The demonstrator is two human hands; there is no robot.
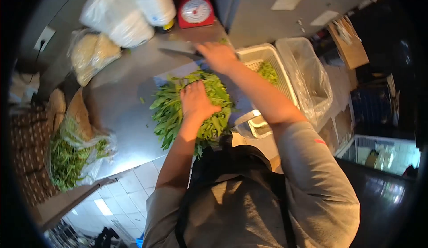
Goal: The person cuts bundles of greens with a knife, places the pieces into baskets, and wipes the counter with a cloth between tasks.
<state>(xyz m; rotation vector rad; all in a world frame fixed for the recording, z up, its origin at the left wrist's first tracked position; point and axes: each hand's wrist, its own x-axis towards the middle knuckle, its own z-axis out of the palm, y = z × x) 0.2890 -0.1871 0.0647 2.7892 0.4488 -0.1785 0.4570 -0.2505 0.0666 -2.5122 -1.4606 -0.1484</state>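
A large heap of leafy greens (165, 103) lies on a bluish cutting board (243, 105) at the near side of the metal table. My left hand (196, 101) rests on top of the heap, fingers stretched over the leaves and thumb out to the side. Beyond the greens, my right hand (219, 57) is at the handle of a knife (176, 52). The blade points left, low over the table. Motion smears the right fingers a little, and they partly hide the handle.
Right of the board stands a cream basket (292, 89) with cut greens (267, 72), beside a plastic-lined bin (307, 76). A red scale (196, 14) and white plastic bags (118, 18) are at the back. More bagged greens (67, 161) sit at left on the metal table (129, 109).
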